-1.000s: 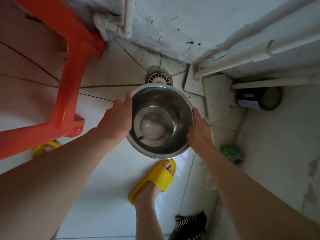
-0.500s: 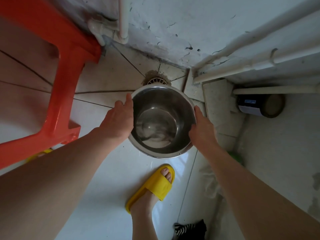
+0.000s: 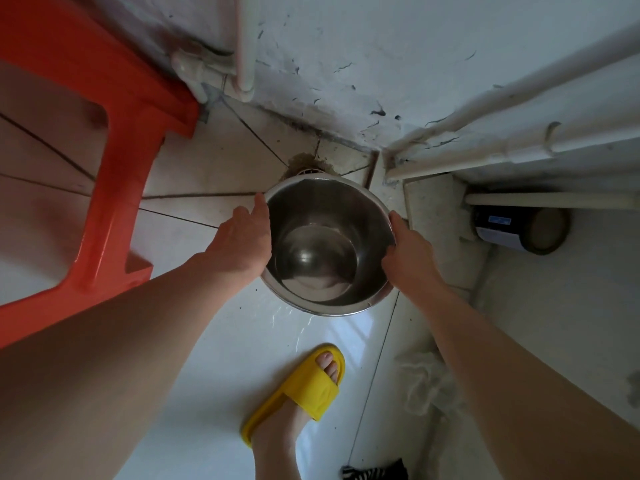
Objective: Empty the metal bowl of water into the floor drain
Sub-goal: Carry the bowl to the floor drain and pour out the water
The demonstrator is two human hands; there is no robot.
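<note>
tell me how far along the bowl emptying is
Done: the metal bowl is carried to the corner, its far rim over the floor drain. In hand: left hand and right hand grip opposite sides of the rim. Left: water still pools in the bottom, so the pour itself remains; no stream shows yet.

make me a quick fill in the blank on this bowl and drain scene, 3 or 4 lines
1. The metal bowl is held by ____ hands, the left hand and the right hand on opposite rims.
2. The floor drain peeks out past the bowl's ____ rim.
3. The slipper on the foot is ____.
4. The plastic stool at the left is ____.

Missing words: two; far; yellow; red
</note>
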